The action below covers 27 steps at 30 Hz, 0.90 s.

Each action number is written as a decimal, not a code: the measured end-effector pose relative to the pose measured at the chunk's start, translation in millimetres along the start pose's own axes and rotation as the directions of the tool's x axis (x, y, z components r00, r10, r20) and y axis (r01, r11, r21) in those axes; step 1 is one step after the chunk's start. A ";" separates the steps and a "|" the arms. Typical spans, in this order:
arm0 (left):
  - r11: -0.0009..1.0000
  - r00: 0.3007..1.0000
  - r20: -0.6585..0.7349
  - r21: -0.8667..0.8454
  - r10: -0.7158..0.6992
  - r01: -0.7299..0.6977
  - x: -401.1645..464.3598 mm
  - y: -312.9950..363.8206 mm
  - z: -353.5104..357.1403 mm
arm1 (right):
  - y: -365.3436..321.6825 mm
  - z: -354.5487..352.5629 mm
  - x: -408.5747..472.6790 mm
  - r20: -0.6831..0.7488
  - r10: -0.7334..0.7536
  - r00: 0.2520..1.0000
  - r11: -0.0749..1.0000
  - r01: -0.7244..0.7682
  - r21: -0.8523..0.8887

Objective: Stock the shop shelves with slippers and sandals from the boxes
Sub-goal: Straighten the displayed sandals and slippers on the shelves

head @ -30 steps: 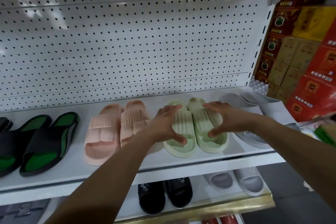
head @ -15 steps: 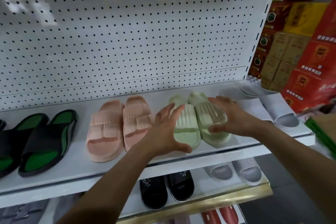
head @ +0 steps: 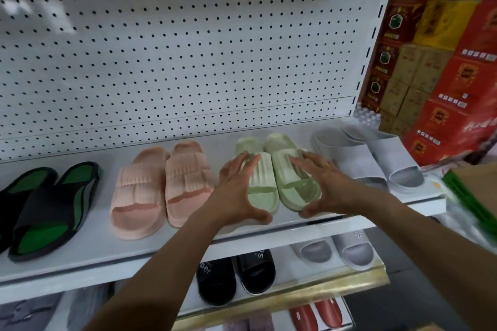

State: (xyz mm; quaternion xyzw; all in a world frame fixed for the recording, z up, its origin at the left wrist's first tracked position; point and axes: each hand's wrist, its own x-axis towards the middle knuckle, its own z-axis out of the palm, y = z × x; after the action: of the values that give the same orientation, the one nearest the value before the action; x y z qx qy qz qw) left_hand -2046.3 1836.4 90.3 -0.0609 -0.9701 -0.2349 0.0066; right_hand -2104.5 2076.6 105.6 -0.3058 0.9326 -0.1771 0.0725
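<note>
A pair of pale green slippers point(head: 269, 177) lies side by side on the white shelf point(head: 94, 239), heels toward me. My left hand point(head: 236, 191) sits at the pair's left side, fingers straight and spread, thumb near the left slipper's heel. My right hand point(head: 320, 188) lies across the right slipper's strap with straight fingers, thumb at its heel. Neither hand curls round a slipper. A pink pair point(head: 161, 185) lies left of the green one, a black-and-green pair point(head: 45, 207) at the far left, and a light grey pair point(head: 371, 161) at the right.
White pegboard point(head: 188, 48) backs the shelf. Lower shelves hold black slippers point(head: 234, 277), grey slippers point(head: 333, 250) and red ones point(head: 314, 314). Red and yellow cartons point(head: 443, 62) are stacked to the right. A cardboard box corner with green packaging point(head: 473, 196) shows at the right edge.
Both hands have loosened from gripping the green pair: their fingers straightened and spread. The left hand has slid back off the left slipper to its side.
</note>
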 end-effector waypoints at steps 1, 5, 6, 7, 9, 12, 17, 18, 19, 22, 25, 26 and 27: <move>1.000 1.000 -0.001 0.004 0.003 -0.003 -0.1 0.2 0.9 | 1.0 -0.4 0.2 0.004 0.000 1.000 1.000 0.000 0.003; 1.000 1.000 -0.007 0.009 -0.001 0.002 -2.0 1.8 -0.2 | 2.4 -2.8 2.5 0.019 -0.010 1.000 1.000 0.010 -0.014; 1.000 1.000 -0.007 0.010 -0.004 0.004 -1.8 2.2 -1.2 | 1.8 -3.1 4.2 0.005 -0.012 1.000 1.000 0.012 -0.013; 1.000 1.000 -0.006 0.007 -0.008 0.008 -1.6 3.1 -2.5 | 0.9 -3.7 6.5 -0.027 -0.003 1.000 1.000 0.003 0.004; 1.000 1.000 -0.015 -0.022 -0.021 0.021 -2.7 6.8 -5.0 | -2.5 -6.0 11.2 -0.139 0.043 0.989 0.994 -0.028 0.107; 0.994 0.994 -0.106 -0.101 -0.039 0.028 -13.9 14.2 -9.6 | -12.8 -7.6 20.0 -0.381 0.032 0.924 0.961 0.076 0.266; 0.993 0.952 -0.302 -0.116 -0.052 0.017 -51.7 -2.3 -26.0 | -45.3 3.1 31.4 -0.474 -0.078 0.877 0.896 0.270 0.352; 0.995 0.945 -0.323 -0.097 -0.053 0.022 -59.4 -10.6 -31.9 | -51.7 6.9 32.4 -0.462 -0.112 0.880 0.892 0.293 0.343; 0.997 0.941 -0.335 -0.067 -0.051 0.030 -66.9 -20.3 -38.4 | -58.8 10.7 33.1 -0.436 -0.146 0.888 0.890 0.310 0.334; 0.996 0.956 -0.285 0.041 -0.064 0.079 -82.4 -50.8 -58.9 | -82.2 19.7 37.4 -0.334 -0.226 0.915 0.895 0.330 0.299; 0.983 0.969 -0.235 0.150 -0.072 0.110 -86.1 -78.7 -76.1 | -106.4 24.5 46.3 -0.269 -0.269 0.925 0.909 0.336 0.245; 0.978 0.969 -0.234 0.172 -0.073 0.115 -86.7 -85.9 -81.6 | -114.7 26.7 49.2 -0.261 -0.274 0.926 0.912 0.336 0.234; 0.976 0.970 -0.232 0.181 -0.075 0.119 -87.4 -92.9 -87.5 | -123.6 29.8 52.8 -0.250 -0.272 0.929 0.917 0.329 0.225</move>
State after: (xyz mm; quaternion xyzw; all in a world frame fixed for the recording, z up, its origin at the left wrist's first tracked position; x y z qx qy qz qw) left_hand -1972.2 1704.4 122.2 0.0145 -0.9832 -0.1447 0.1104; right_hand -2072.2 1944.0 122.9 -0.4130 0.8447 -0.3400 -0.0163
